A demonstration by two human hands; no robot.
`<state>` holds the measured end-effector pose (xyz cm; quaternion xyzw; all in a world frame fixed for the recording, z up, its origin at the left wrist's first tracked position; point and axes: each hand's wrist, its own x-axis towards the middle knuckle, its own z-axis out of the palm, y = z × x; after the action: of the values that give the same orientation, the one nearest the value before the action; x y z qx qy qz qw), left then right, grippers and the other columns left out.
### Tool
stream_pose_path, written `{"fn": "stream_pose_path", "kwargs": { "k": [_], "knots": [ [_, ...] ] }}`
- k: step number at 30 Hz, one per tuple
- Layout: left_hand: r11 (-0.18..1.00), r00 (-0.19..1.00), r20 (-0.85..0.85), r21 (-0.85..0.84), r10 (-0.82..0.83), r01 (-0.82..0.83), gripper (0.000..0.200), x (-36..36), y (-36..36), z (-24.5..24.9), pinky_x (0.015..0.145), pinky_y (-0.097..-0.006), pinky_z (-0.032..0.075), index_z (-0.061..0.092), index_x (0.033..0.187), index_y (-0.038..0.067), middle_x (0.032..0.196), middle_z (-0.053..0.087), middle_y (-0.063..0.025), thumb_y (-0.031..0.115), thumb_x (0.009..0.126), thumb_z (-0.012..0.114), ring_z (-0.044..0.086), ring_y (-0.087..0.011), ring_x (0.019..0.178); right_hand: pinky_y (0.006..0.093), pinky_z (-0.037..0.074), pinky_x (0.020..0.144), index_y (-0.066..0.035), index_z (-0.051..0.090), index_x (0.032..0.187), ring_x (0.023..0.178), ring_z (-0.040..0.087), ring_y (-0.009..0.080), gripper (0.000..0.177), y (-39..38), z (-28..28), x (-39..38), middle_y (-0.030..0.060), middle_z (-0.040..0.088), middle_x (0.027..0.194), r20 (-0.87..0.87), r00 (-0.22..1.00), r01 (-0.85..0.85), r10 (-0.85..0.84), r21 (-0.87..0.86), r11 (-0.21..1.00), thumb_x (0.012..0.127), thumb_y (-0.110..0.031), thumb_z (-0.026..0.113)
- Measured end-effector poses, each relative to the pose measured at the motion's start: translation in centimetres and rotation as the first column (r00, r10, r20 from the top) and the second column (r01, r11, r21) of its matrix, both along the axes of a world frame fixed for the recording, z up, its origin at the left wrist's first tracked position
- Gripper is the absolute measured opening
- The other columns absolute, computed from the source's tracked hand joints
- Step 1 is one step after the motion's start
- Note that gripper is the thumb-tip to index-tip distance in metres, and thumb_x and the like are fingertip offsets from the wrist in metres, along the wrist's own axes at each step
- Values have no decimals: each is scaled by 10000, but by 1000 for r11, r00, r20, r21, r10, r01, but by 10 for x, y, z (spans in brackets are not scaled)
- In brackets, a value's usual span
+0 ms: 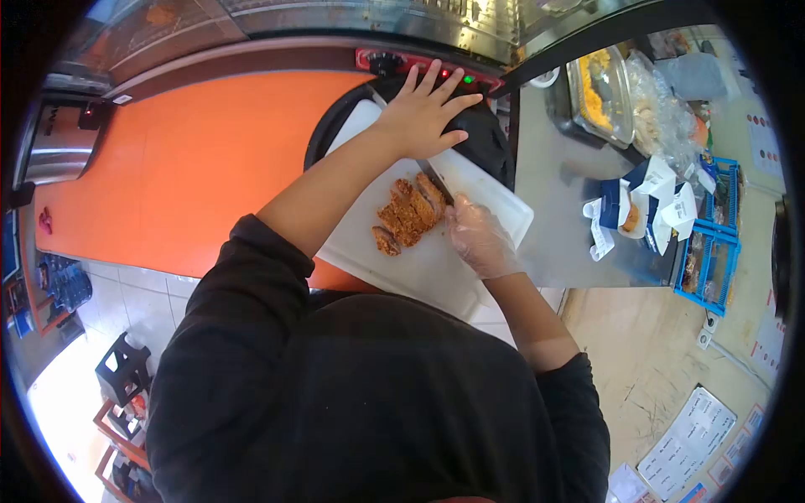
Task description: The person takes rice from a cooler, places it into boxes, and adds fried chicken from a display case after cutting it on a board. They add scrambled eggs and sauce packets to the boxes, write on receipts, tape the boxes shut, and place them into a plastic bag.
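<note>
Orange counter (184,159), white board (419,268) on it, breaded cutlet (409,214) mid-board, part-sliced. L hand (423,117) fans wide over knife (436,180). Gloved R hand (480,239) rests loose fingertips at cutlet's end. Best bet: tuck R fingertips back, press straight thru crust.

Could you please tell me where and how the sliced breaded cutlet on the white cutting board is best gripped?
Probably from above, pinching inward on both ends of the golden-brown breaded cutlet: it lies flat on the white plastic cutting board as loose slices side by side. Start at the lower-left end; the steel knife blade sits at the other.
</note>
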<state>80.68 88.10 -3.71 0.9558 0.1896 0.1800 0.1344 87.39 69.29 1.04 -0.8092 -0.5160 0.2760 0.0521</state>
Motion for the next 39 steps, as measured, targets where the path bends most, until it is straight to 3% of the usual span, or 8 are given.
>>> {"fn": "stream_pose_path", "kwargs": {
  "k": [2,8,12,18,24,29,33,39],
  "knots": [
    [997,983,173,-47,61,-54,565,-6,4,11,1053,-598,65,329,1369,235,1483,100,-186,366,853,519,53,-472,1337,507,452,669,-51,490,944,762,577,418,167,-7,-5,12,238,587,768,26,992,-125,123,160,979,887,-205,463],
    [897,762,474,-257,441,-359,537,-139,0,45,1056,-571,50,326,1351,65,1455,179,-224,209,865,502,58,-421,1355,519,437,669,-43,491,892,768,576,409,156,-13,6,32,240,579,745,169,985,18,-35,99,995,876,-198,483],
    [702,741,219,-566,635,-433,476,-218,-46,25,1089,-466,79,288,1347,20,1452,190,-216,153,908,413,66,-387,1364,518,455,696,-58,489,928,791,585,419,162,-12,2,30,227,604,812,182,983,-5,8,-19,1000,883,-203,433],
    [504,628,177,-771,757,-390,441,-269,-86,22,1085,-426,149,310,1330,14,1440,225,-201,113,911,407,149,-330,1364,488,442,763,-35,519,923,864,577,400,216,-7,-3,36,238,599,849,74,994,-80,77,41,996,828,-229,513],
    [614,662,240,-671,710,-416,429,-286,-76,33,1076,-407,196,335,1311,13,1426,259,-188,82,896,423,213,-309,1344,452,418,862,-19,534,1041,1030,511,388,390,-3,18,30,231,533,1101,281,956,36,-82,167,985,748,-261,621],
    [619,662,258,-680,703,-392,408,-293,-66,25,1068,-413,216,374,1281,11,1407,289,-193,74,884,439,246,-315,1329,445,351,976,-59,488,1208,1153,408,414,704,20,13,-50,257,425,1234,261,956,-233,133,403,885,629,-375,736],
    [670,733,232,-636,639,-383,406,-288,-64,24,1064,-411,225,388,1272,13,1402,295,-197,57,873,445,262,-314,1321,432,372,947,-82,517,1174,1115,422,402,617,24,7,-88,225,424,1226,356,923,-227,145,202,953,644,-330,712],
    [643,784,143,-668,604,-374,407,-286,-53,17,1064,-413,224,401,1271,28,1401,301,-187,59,870,458,277,-306,1314,433,461,788,-65,583,952,929,509,355,321,23,-18,-78,167,529,998,270,953,-212,138,269,940,668,-201,647]
  ]
}}
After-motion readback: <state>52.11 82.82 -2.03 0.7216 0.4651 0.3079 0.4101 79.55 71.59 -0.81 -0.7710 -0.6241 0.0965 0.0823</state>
